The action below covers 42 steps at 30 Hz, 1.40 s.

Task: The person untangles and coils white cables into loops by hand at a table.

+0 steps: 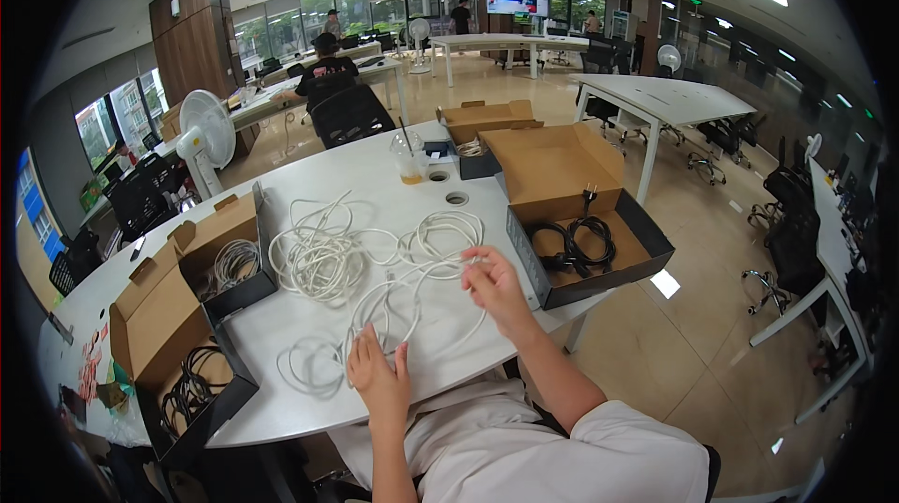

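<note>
My left hand [379,369] lies over strands of white cable [383,306] near the table's front edge, thumb spread from the fingers; what is under the palm is hidden. To its left a small loose loop of white cable [303,366] rests on the table. My right hand [495,285] is raised at the right, fingertips bent together on a strand beside a round coil of white cable [441,239]. A tangled heap of white cable [319,264] sits left of that coil. One cable plug [390,277] shows between the heap and my hands.
On the white table [309,419], an open cardboard box [523,264] at right and another [242,376] at left hold black cables. A third box [270,278] holds grey cable. Behind stand a plastic cup [411,166] and a smaller box [481,164]. A person [329,67] sits beyond.
</note>
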### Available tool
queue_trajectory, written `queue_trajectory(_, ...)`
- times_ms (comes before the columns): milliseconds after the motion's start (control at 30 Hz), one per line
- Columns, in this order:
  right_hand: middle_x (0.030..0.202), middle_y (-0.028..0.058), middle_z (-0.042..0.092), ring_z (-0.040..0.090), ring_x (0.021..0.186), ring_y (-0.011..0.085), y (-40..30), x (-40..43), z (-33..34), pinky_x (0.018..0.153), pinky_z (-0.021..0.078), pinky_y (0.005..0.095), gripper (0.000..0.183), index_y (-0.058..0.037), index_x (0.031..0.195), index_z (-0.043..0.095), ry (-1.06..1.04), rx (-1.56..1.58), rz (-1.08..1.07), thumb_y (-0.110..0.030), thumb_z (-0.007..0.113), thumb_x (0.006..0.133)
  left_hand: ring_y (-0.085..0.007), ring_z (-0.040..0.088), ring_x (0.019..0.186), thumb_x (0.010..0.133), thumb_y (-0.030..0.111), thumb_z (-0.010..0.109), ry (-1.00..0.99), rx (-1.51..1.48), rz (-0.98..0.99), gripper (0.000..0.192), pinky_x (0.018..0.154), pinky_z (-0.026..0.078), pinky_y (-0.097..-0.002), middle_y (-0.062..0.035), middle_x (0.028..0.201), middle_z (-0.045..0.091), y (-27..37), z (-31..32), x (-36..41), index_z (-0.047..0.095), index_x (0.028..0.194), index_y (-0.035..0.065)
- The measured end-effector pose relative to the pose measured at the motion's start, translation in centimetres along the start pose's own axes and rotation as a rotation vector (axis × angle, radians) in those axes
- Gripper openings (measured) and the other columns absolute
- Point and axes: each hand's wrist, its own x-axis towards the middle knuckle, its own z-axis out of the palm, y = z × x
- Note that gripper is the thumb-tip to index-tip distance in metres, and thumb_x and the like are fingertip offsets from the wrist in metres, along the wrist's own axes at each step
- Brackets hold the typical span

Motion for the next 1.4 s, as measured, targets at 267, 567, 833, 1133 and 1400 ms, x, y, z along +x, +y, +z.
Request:
queue_trajectory(267, 0.068, -0.0063, 0.044, 0.031, 0.05, -0.0009, 0.3, 1.0, -2.7, 0.041, 0.0223, 0.0161, 0.019, -0.0061, 0.11, 0.055, 0.328, 0.142, -0.108, -0.009, 0.053, 0.091, -0.0393, 0.051, 0.108, 0.076, 0.04, 0.072, -0.109, 0.098, -0.063, 0.075, 0.092, 0.04, -0.0438, -0.0256, 0.118, 0.055, -2.9, -0.8, 0.3, 0.046, 0.126, -0.0089)
queue_trajectory(567, 0.07, -0.0038, 0.045, 0.029, 0.049, 0.0004, 0.0, 1.6, -3.1, 0.041, 0.0208, 0.0165, 0.014, -0.004, 0.106, 0.055, 0.365, 0.238, -0.167, -0.009, 0.049, 0.095, -0.036, 0.052, 0.1, 0.075, 0.041, 0.073, -0.181, -0.047, -0.19, 0.083, 0.089, 0.041, -0.0412, -0.0218, 0.115, 0.058, -3.1, -3.3, 1.1, 0.037, 0.135, -0.005)
queue_trajectory(833, 0.073, -0.0009, 0.057, 0.037, 0.053, 0.0013, -0.4, 0.4, -2.5, 0.045, 0.0277, 0.0169, 0.02, -0.0016, 0.107, 0.062, 0.072, 0.0, -0.015, -0.011, 0.049, 0.094, -0.0341, 0.052, 0.105, 0.078, 0.034, 0.071, -0.298, -0.201, 0.061, 0.056, 0.095, 0.037, -0.0455, -0.0165, 0.119, 0.056, -2.2, -0.9, -0.5, 0.053, 0.125, 0.0084)
queue_trajectory(1133, 0.064, -0.0029, 0.046, 0.036, 0.056, 0.0063, -1.7, 0.3, -3.4, 0.053, 0.03, 0.0221, 0.016, -0.0019, 0.095, 0.059, -0.017, 0.476, -0.127, -0.012, 0.048, 0.089, -0.0307, 0.055, 0.096, 0.073, 0.022, 0.074, -0.245, -0.11, 0.107, 0.049, 0.08, 0.042, -0.0415, -0.0117, 0.111, 0.06, -2.6, 0.7, -0.3, 0.059, 0.117, 0.0076)
queue_trajectory(1400, 0.052, -0.0039, 0.025, 0.023, 0.05, 0.0073, -3.9, 0.5, -6.2, 0.048, 0.0227, 0.0245, 0.021, -0.0115, 0.074, 0.043, -0.094, 0.846, -0.237, -0.023, 0.044, 0.091, -0.0253, 0.063, 0.079, 0.083, -0.007, 0.054, -0.036, -0.356, -0.015, 0.033, 0.068, 0.049, -0.0297, -0.0142, 0.1, 0.063, -4.1, 0.4, 0.6, 0.061, 0.113, 0.0058)
